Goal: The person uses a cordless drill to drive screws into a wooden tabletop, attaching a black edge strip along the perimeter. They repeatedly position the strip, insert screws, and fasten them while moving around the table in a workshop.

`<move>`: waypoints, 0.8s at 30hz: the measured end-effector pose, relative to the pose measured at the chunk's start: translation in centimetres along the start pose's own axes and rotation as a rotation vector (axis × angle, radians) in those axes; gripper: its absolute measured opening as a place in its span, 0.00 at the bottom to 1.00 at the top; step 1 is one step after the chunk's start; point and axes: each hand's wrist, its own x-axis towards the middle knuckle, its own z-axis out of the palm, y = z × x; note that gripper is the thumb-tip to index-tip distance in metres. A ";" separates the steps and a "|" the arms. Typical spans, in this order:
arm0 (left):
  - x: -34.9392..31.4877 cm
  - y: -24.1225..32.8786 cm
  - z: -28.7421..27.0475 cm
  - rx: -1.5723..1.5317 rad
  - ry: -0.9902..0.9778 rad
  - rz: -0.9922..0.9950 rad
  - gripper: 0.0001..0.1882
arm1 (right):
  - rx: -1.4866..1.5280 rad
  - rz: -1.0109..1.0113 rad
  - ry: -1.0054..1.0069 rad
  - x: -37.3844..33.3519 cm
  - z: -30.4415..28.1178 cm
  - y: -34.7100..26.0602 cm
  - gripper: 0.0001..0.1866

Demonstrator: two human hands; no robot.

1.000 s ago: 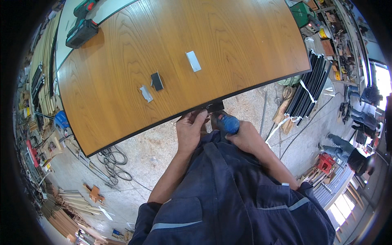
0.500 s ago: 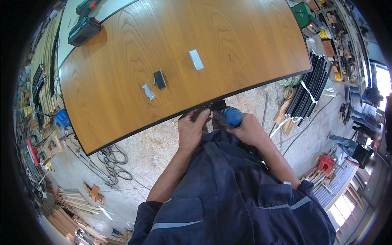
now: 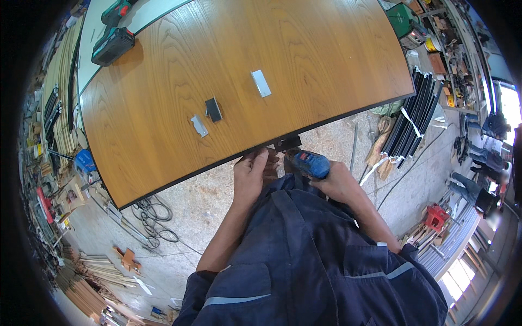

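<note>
My right hand [image 3: 337,183] is wrapped round a blue power drill [image 3: 311,164], its front end pointing at the dark edge of a wood-grain panel [image 3: 304,60]. A small black bracket [image 3: 288,143] sits against that edge, just ahead of the drill. Left of the bracket, my left hand [image 3: 250,173] is closed at the panel's edge, thumb and fingers together; whatever is between them is hidden. On the panel lie a notched silver metal plate [image 3: 199,126], a dark metal piece [image 3: 214,110] and a plain silver plate [image 3: 261,83].
A green cordless drill [image 3: 113,44] rests at the panel's far left. On the floor are coiled cable [image 3: 155,220] to the left and a bundle of black bars [image 3: 406,122] to the right. Several people [image 3: 473,190] are at the far right. A red tool [image 3: 436,217] stands lower right.
The drill has drawn back from the bracket and turned, showing more of its blue body. My left hand has shifted slightly left, leaving the bracket in fuller view.
</note>
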 end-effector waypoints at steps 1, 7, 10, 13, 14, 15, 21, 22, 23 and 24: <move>0.0 0.0 0.0 0.022 -0.006 0.017 0.16 | 0.001 -0.006 -0.004 0.0 0.0 0.2 0.22; -0.2 1.4 1.5 0.163 0.046 0.024 0.15 | -0.045 -0.063 0.005 0.8 -0.6 -1.0 0.21; -0.2 1.7 1.9 0.218 0.084 0.041 0.14 | -0.040 -0.088 0.046 1.9 -0.3 -1.1 0.21; 0.1 0.7 1.5 0.198 0.080 0.062 0.15 | 0.024 -0.072 0.041 1.4 -0.8 -1.7 0.20; 0.2 0.4 1.4 0.186 0.072 0.068 0.15 | 0.053 -0.060 0.032 1.0 -1.0 -1.8 0.20; 0.1 0.7 1.7 0.158 0.084 0.049 0.16 | 0.036 -0.047 0.030 0.8 -1.1 -1.7 0.20; 0.0 0.6 3.0 -0.097 -0.022 -0.096 0.20 | 0.015 -0.023 0.016 -0.4 -0.9 0.0 0.20; 0.2 0.6 3.2 -0.107 -0.052 -0.100 0.20 | -0.004 -0.010 0.011 -0.5 -0.8 0.5 0.20; 0.5 0.6 3.4 -0.117 -0.082 -0.103 0.20 | -0.023 0.003 0.005 -0.5 -0.7 1.1 0.20; 0.6 0.5 3.6 -0.094 -0.089 -0.128 0.20 | -0.013 0.016 0.008 -0.5 -0.5 1.5 0.20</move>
